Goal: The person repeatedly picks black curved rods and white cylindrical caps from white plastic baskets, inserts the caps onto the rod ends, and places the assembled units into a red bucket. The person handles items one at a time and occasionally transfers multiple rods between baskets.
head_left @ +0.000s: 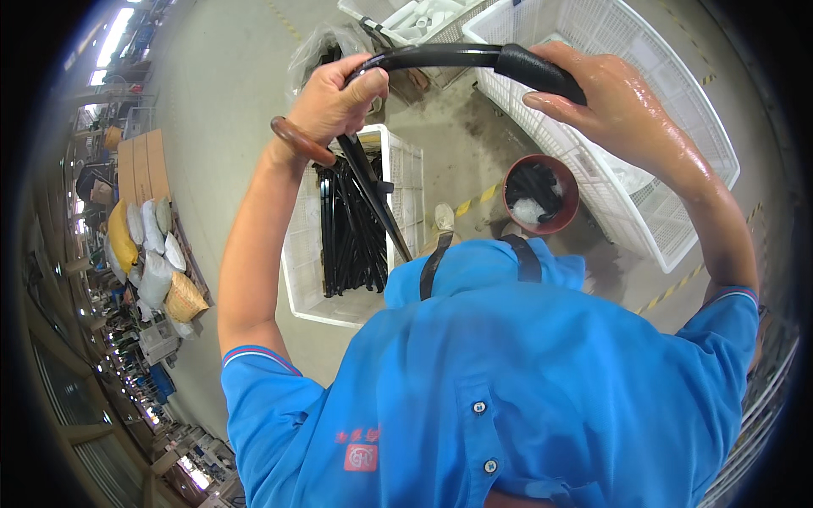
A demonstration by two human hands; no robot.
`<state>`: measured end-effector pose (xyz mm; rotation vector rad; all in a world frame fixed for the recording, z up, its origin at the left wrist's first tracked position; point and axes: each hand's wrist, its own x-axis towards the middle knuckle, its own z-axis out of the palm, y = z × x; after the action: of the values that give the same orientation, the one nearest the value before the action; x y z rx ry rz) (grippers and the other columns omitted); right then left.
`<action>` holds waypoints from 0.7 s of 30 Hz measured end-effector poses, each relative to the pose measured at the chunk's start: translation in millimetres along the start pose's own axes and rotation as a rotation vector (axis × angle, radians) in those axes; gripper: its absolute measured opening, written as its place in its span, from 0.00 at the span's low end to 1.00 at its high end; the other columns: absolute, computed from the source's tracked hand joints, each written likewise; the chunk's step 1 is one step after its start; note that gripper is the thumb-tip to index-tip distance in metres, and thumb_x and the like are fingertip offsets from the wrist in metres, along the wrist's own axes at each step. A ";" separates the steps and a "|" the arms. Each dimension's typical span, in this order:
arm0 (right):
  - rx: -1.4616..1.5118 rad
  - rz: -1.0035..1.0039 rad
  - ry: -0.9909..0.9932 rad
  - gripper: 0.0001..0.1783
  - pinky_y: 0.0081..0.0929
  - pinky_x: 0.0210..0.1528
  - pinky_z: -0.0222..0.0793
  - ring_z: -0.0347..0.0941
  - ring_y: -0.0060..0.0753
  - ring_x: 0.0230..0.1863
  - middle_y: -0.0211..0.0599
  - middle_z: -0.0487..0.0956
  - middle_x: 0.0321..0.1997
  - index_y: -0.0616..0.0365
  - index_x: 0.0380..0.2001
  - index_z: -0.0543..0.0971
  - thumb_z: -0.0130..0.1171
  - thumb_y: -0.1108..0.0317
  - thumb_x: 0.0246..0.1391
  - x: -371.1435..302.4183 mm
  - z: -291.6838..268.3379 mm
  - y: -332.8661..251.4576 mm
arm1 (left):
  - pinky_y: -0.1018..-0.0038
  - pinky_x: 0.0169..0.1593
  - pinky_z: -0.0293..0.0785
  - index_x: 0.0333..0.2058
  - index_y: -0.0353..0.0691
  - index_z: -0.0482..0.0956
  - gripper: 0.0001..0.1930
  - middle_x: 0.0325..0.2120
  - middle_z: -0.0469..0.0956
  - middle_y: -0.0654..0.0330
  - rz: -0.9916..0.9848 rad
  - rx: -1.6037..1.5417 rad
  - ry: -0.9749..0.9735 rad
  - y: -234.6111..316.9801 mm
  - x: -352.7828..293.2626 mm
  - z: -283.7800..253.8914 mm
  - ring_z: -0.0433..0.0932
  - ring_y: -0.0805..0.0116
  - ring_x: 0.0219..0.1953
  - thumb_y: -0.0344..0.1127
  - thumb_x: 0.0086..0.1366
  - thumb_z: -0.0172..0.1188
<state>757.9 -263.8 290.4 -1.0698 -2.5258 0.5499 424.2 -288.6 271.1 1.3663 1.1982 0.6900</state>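
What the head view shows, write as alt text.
A person's left hand grips a bent black pipe; the right hand holds the black sleeve on its end. Below are a white crate of black pipes, a red bucket and a larger white crate.

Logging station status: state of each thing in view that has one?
Black tube, bent, held up
Black grip, on one tube end
Left hand, closed around tube
Right hand, wet, closed around grip
Left white crate, open-topped, holding black tubes
Red bucket, open, holding black pieces
Right white crate, open-topped, contents unclear
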 end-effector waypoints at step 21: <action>0.276 -0.108 -0.137 0.23 0.45 0.31 0.70 0.76 0.53 0.29 0.42 0.77 0.23 0.54 0.39 0.71 0.66 0.50 0.51 -65.2 22.0 54.8 | 0.80 0.27 0.63 0.31 0.37 0.77 0.16 0.19 0.68 0.72 0.039 0.165 -0.048 -7.0 8.6 105.0 0.63 0.84 0.24 0.44 0.59 0.70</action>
<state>824.0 -281.4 235.1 -0.8166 -2.5083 0.9365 521.0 -319.1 242.3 1.5384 1.2139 0.5924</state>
